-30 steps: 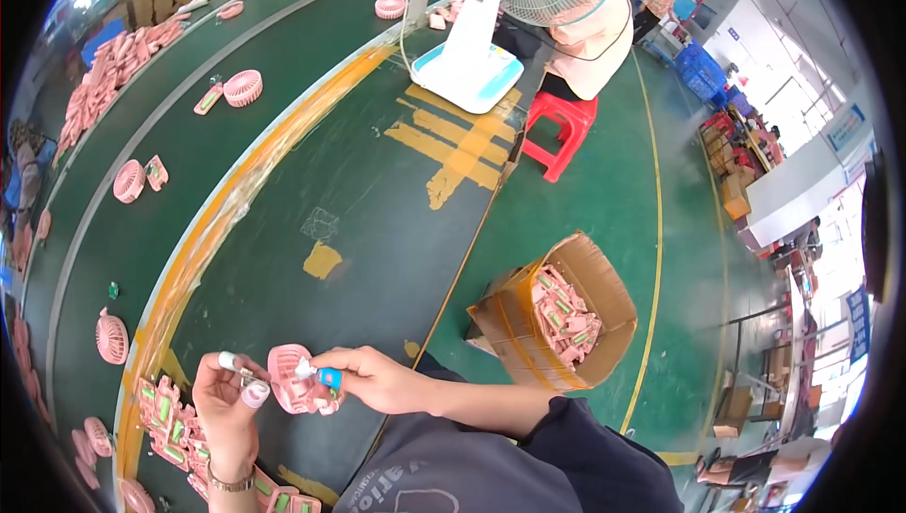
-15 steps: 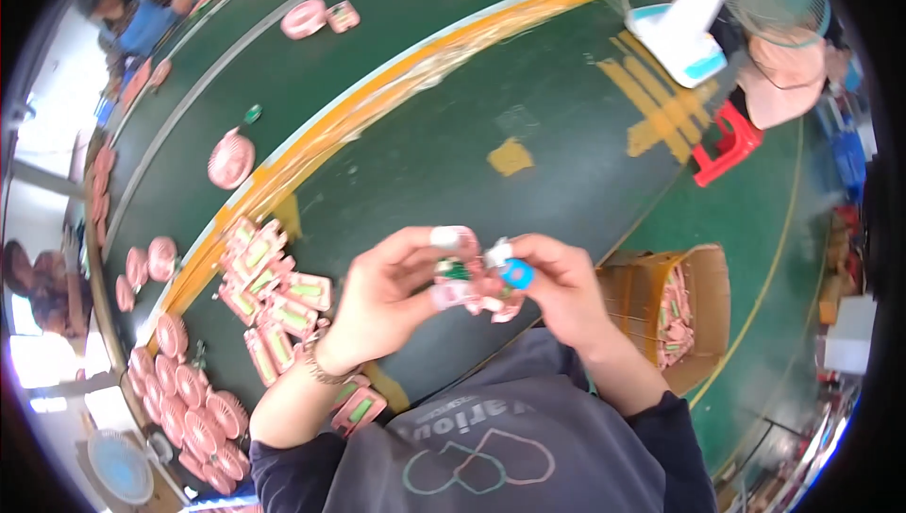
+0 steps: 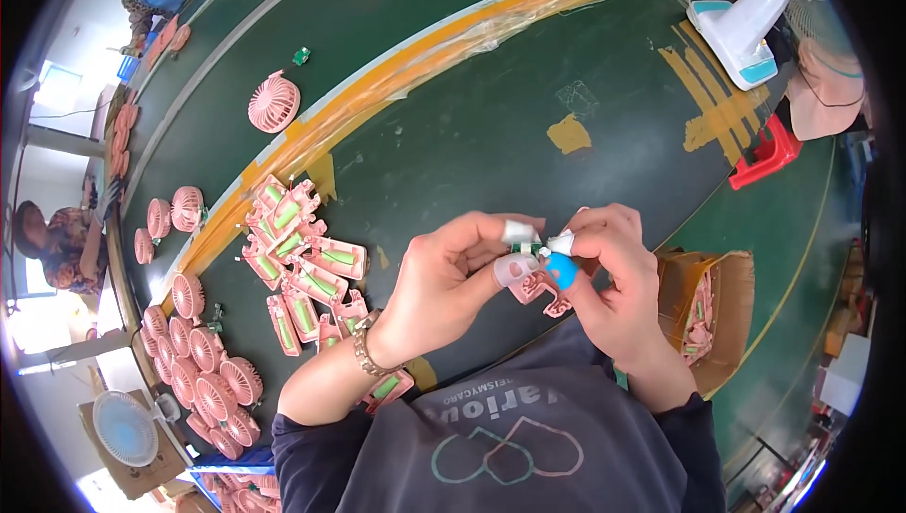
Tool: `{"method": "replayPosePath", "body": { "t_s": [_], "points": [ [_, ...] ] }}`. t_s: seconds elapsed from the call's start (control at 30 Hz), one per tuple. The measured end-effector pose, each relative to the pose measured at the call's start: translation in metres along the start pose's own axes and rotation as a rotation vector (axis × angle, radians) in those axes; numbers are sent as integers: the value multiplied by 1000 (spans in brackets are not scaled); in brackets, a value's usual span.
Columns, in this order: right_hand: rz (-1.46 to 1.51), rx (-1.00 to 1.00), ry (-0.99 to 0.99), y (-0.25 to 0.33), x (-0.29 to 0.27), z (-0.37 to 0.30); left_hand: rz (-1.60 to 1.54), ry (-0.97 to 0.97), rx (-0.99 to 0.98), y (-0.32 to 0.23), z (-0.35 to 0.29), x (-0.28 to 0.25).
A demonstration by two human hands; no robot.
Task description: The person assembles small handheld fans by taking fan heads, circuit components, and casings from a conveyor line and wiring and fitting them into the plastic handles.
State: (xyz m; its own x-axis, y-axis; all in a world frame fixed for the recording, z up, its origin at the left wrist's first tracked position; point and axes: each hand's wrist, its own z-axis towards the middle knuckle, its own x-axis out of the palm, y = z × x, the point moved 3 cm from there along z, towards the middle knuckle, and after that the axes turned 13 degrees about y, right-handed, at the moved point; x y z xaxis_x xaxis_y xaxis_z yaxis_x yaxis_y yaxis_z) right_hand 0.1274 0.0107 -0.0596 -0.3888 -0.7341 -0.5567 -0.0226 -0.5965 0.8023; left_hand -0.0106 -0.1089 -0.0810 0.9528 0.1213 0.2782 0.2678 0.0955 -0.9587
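Observation:
My left hand (image 3: 453, 272), with pale coverings on thumb and forefinger, pinches a small green circuit board (image 3: 536, 250). My right hand (image 3: 615, 272) is closed beside it, a white wrap on the forefinger and a blue one on the thumb. Both hands meet at a pink plastic housing (image 3: 536, 292), which sticks out beneath the fingertips. Most of this housing is hidden, and what the right fingertips pinch is too small to make out. Left of my left hand lies a heap of pink handle housings (image 3: 330, 258) with green cells in them.
Round pink fan heads (image 3: 215, 395) are piled at the lower left. One fan head (image 3: 275, 103) with a board lies beyond the yellow-taped rail (image 3: 406, 65). A cardboard box (image 3: 736, 324) of pink parts stands at right, near a red stool (image 3: 766, 154) and a white desk fan (image 3: 741, 36). Two people work at left.
The whole view has shifted, so the table things sit further right and higher. My hands have drawn closer together, and the circuit board is now mostly covered by fingers.

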Motion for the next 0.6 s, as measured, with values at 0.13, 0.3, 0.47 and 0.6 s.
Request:
{"method": "replayPosePath", "body": {
  "t_s": [0.13,0.3,0.47,0.6],
  "points": [
    [-29,-11,1,-2,-1,2,250,-88,64,-6,3,3],
    [-228,-171,-82,3,-6,9,467,-68,20,-12,1,-2],
    [-339,-269,-101,6,-6,12,688,-110,60,-19,1,0],
    [-295,-274,-86,6,-8,16,598,-143,90,-22,1,0]
  ]
}}
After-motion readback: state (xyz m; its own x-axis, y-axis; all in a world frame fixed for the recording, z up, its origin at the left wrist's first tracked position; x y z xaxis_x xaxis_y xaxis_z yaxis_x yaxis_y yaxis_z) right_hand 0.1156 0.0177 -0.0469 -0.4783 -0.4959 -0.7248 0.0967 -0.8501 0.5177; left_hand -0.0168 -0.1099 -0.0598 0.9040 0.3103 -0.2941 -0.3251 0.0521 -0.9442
